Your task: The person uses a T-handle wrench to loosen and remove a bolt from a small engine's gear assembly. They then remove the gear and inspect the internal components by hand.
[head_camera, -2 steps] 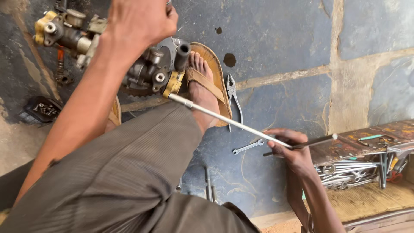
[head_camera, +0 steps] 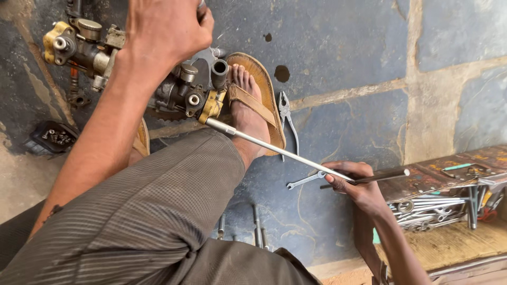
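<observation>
A long steel rod (head_camera: pixel 288 154) runs diagonally from the grimy pump assembly (head_camera: pixel 158 79) at upper left down to the right hand (head_camera: pixel 356 184), whose fingers curl around its end and a dark bar (head_camera: pixel 369 178). The left hand (head_camera: pixel 166 29) is clenched atop the assembly. One sandalled foot (head_camera: pixel 253 108) braces it on the blue-grey stone floor (head_camera: pixel 343 47); one pair of pliers (head_camera: pixel 287 119) lies beside it.

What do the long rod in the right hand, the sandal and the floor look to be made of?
The long silver rod looks like polished steel, with a bright, even shine. The tan open-toed sandal seems to be leather or an imitation, matte and worn. The blue-grey floor appears to be stone slabs with pale mortar joints.
</observation>
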